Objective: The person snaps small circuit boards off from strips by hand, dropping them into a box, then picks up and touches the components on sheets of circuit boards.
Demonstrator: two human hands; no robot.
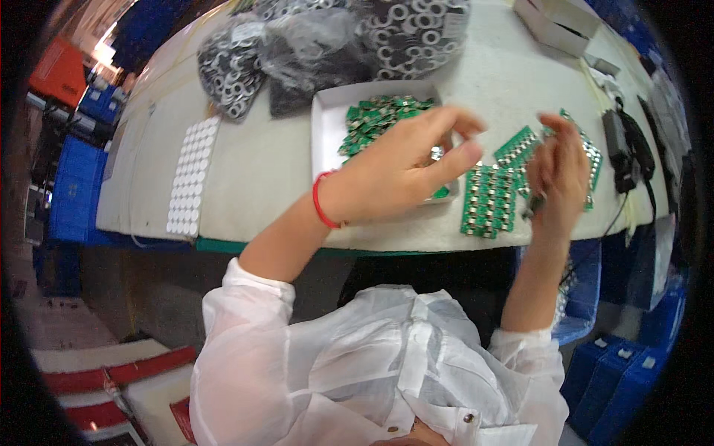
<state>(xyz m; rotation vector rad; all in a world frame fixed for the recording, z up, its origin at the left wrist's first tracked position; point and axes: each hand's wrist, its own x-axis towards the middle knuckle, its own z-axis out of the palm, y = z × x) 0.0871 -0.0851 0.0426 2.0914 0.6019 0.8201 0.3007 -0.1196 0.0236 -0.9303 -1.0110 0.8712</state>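
Observation:
My left hand (pixel 405 167), with a red string at its wrist, is over the right part of a shallow white box (pixel 325 126). Its thumb and forefinger are apart. Small green circuit boards (pixel 372 123) lie piled in the box, partly hidden by this hand. My right hand (pixel 559 175) is smeared by motion above the panels at the right. A small dark piece shows beside its palm; whether it is held I cannot make out. Below and left of that hand lies a green circuit board panel (pixel 489 201) with rows of metal connectors. Another panel (pixel 518 147) lies tilted behind it.
Plastic bags of grey rings (pixel 413 37) stand at the back. A sheet of white round stickers (pixel 193 175) lies at the left. A white carton (pixel 558 24) is at the back right, with a black adapter and cable (pixel 616 141) nearer. Blue bins flank the table.

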